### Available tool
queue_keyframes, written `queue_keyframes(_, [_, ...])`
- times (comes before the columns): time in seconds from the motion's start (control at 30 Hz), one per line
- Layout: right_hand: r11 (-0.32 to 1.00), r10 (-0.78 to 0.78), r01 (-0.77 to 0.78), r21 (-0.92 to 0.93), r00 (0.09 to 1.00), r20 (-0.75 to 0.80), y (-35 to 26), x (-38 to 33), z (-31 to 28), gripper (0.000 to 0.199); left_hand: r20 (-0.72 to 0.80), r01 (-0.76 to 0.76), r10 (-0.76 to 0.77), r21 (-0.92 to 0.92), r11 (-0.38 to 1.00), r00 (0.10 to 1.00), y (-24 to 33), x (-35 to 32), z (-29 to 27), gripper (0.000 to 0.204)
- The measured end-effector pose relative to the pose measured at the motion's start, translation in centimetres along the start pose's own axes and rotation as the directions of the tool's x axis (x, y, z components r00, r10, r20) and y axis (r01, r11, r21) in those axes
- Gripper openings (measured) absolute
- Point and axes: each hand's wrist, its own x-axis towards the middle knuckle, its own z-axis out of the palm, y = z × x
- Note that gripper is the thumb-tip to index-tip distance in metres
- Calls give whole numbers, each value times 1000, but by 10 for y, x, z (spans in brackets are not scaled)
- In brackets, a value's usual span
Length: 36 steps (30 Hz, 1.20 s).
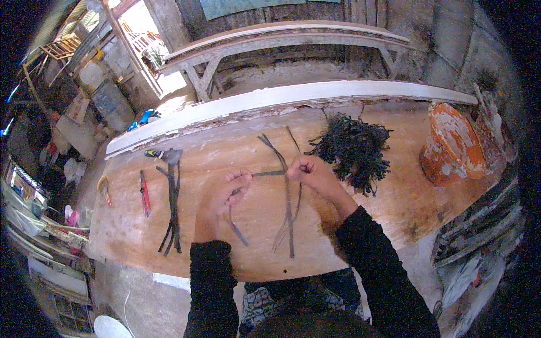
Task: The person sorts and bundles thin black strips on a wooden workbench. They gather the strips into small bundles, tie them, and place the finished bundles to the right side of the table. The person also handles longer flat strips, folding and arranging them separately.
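Over the middle of a wooden tabletop (pixel 225 265), my left hand (pixel 232 188) is closed in a pinch on a dark flat strip (pixel 267 173). That strip runs across to my right hand (pixel 307 170), whose fingers are closed on it where it meets several long strips (pixel 289 219). These long strips lie roughly away from me, with their far ends spread and crossing. Below my left hand a loose strip end (pixel 238 232) hangs down to the table. Exactly how the strips cross under my right fingers is hidden.
To the left lie a bundle of dark strips (pixel 173 214), a red-handled tool (pixel 145 194), a tool with a black-and-yellow grip (pixel 153 153) and a curved piece (pixel 105 188). A black strip pile (pixel 355 149) and a paint-splashed orange bucket (pixel 451 149) stand right. A white plank (pixel 282 96) edges the far side.
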Motion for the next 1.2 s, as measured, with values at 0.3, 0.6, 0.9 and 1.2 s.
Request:
queue_keyframes(0.3, [518,208,-40,855,975,-80,-8,5,-44,29,-36,-22,23,31,999,999,-2,0,-15,16])
queue_keyframes(0.6, [299,232,164,940,943,-239,-4,8,-69,27,-179,-22,43,119,993,983,-10,2,-27,21])
queue_keyframes(0.9, [255,134,228,940,954,-267,-6,6,-72,26,-434,-301,237,-85,950,869,9,-7,-22,23])
queue_keyframes(1.2, [122,2,283,951,958,-286,-2,3,-81,25,-988,-842,61,-90,532,145,-6,-54,-129,25])
